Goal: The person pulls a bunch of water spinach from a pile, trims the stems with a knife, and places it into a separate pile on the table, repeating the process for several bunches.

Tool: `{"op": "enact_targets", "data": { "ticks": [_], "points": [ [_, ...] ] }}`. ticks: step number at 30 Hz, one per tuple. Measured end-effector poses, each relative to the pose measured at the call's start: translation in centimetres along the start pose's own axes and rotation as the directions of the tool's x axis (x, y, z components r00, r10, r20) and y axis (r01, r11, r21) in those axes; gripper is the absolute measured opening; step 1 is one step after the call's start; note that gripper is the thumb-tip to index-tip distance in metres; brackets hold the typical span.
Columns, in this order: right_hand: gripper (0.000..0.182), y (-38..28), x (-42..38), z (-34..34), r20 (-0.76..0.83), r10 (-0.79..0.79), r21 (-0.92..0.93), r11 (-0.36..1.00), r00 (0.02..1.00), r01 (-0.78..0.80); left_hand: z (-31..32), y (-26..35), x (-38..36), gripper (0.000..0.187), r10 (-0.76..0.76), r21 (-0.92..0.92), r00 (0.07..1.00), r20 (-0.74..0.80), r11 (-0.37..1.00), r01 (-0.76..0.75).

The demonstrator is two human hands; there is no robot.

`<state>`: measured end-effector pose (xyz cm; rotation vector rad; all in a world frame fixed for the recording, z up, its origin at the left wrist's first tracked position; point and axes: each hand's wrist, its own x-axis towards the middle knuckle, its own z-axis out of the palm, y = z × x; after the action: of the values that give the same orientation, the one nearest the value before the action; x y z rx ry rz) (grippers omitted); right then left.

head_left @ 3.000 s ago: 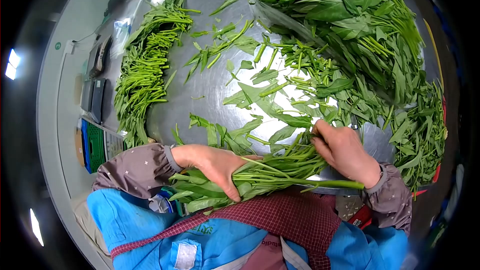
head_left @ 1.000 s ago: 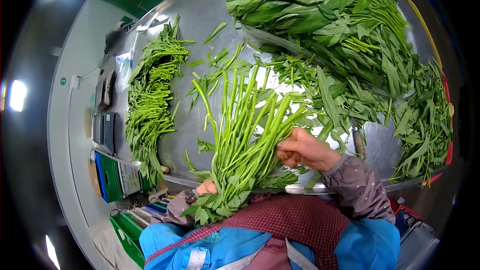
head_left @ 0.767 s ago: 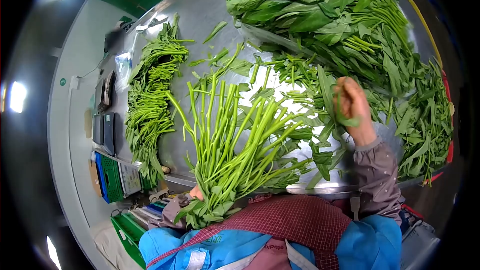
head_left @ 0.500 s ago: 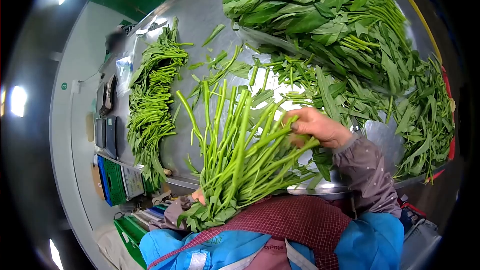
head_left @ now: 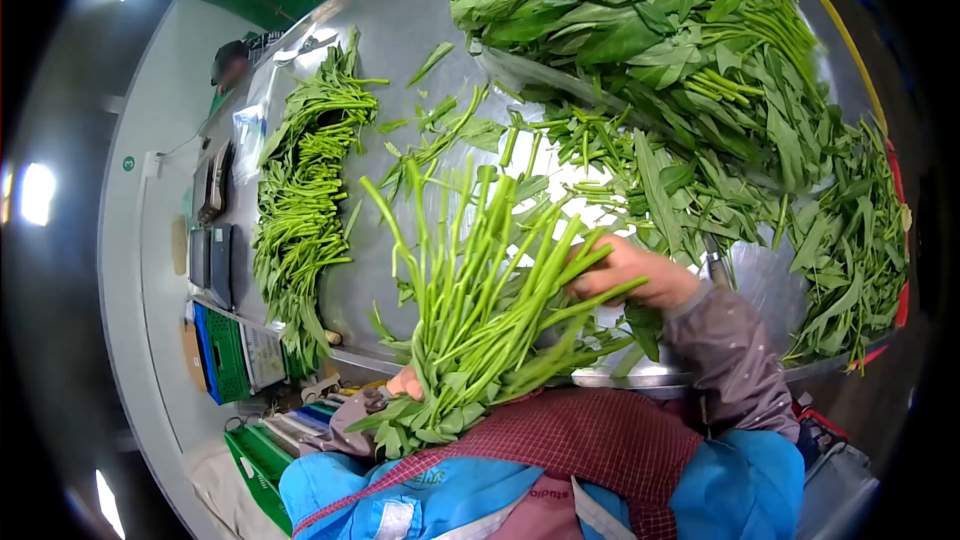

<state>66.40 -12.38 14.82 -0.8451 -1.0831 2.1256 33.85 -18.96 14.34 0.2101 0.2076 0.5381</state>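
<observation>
A loose bunch of water spinach (head_left: 470, 290) fans out in front of my body, cut stems up and leaves down by the apron. My left hand (head_left: 406, 383) is closed around its lower, leafy part; most of those fingers are hidden behind the greens. At the bunch's right side, my right hand (head_left: 640, 275) is closed, with its fingertips pinching stems there. Under and beyond the bunch, short cut stem pieces and loose leaves (head_left: 590, 155) lie scattered on the metal table (head_left: 395, 170).
A big heap of water spinach (head_left: 640, 30) fills the far right, with loose leaves (head_left: 850, 250) along the right edge. A row of bundled stems (head_left: 305, 195) lies at left. Beside my right wrist is a slim handle-like object (head_left: 716, 262). Green crates (head_left: 228, 358) stand beyond the left edge.
The bunch has shifted slightly right and its stems have spread, some blurred by motion. My right hand has moved slightly down and right. More of my left hand shows.
</observation>
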Motion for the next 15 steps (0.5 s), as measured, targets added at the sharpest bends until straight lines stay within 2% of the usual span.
{"op": "enact_targets", "data": {
  "ticks": [1,2,3,4,5,6,7,8,10,11,12,13,14,15],
  "points": [
    [0.036,-0.8,-0.2,1.8,0.019,-0.009,0.12,0.993,1.0,0.007,0.0,0.0,-0.1,0.073,0.003,-0.008,1.0,0.001,1.0,-0.003],
    [0.03,-1.1,-0.1,2.7,-0.01,-0.091,0.195,0.977,0.996,0.092,0.0,-0.1,-0.1,0.073,0.004,-0.016,1.0,0.008,1.0,-0.004],
    [0.022,0.6,0.5,1.4,-0.251,-0.166,0.245,0.942,0.954,0.229,0.0,0.0,-0.2,0.073,0.008,-0.02,1.0,0.016,1.0,-0.008],
    [0.016,2.3,0.9,-0.9,-0.475,-0.21,0.257,0.896,0.855,0.363,0.1,0.0,-0.3,0.072,0.013,-0.034,1.0,0.024,0.999,-0.012],
    [0.009,0.2,0.4,-3.9,-0.561,0.01,0.573,0.727,0.828,0.379,0.1,0.0,-0.4,0.072,0.027,-0.043,0.999,0.034,0.999,-0.026],
    [0.016,-0.7,-0.1,-5.4,-0.628,-0.1,0.582,0.599,0.772,0.55,0.0,0.0,-0.6,0.072,0.037,-0.051,0.998,0.042,0.998,-0.034],
    [0.02,-1.8,-1.7,-5.3,-0.638,-0.134,0.463,0.72,0.758,0.517,0.2,0.1,-0.7,0.072,0.041,-0.056,0.998,0.048,0.998,-0.038],
    [0.024,-1.6,-3.1,-5.3,-0.537,-0.157,0.423,0.8,0.829,0.425,0.2,0.1,-0.9,0.072,0.044,-0.073,0.998,0.049,0.997,-0.04],
    [0.034,-1.1,-5.0,-3.9,-0.234,-0.129,0.169,0.971,0.964,0.171,0.4,0.0,-1.2,0.072,0.058,-0.115,0.997,0.043,0.992,-0.053],
    [0.04,-0.5,-5.1,-3.1,-0.053,-0.081,0.068,0.994,0.995,0.085,0.4,-0.1,-1.2,0.072,0.062,-0.136,0.997,0.04,0.989,-0.056],
    [0.038,-0.8,-5.0,-1.6,0.042,0.067,-0.006,0.998,0.997,-0.066,0.3,-0.2,-1.1,0.072,0.07,-0.154,0.996,0.048,0.986,-0.062],
    [0.038,-0.4,-4.2,0.4,0.032,0.115,-0.049,0.992,0.993,-0.113,0.2,-0.3,-0.9,0.067,0.072,-0.141,0.997,0.028,0.988,-0.067],
    [0.042,-0.3,-3.3,1.5,0.1,0.126,-0.11,0.987,0.987,-0.115,0.3,-0.5,-0.7,0.067,0.075,-0.157,0.997,0.016,0.985,-0.071],
    [0.042,0.3,-2.3,2.9,0.097,0.122,-0.107,0.988,0.988,-0.112,0.5,-0.7,-0.5,0.067,0.074,-0.174,0.997,0.003,0.982,-0.072]
  ]
}}
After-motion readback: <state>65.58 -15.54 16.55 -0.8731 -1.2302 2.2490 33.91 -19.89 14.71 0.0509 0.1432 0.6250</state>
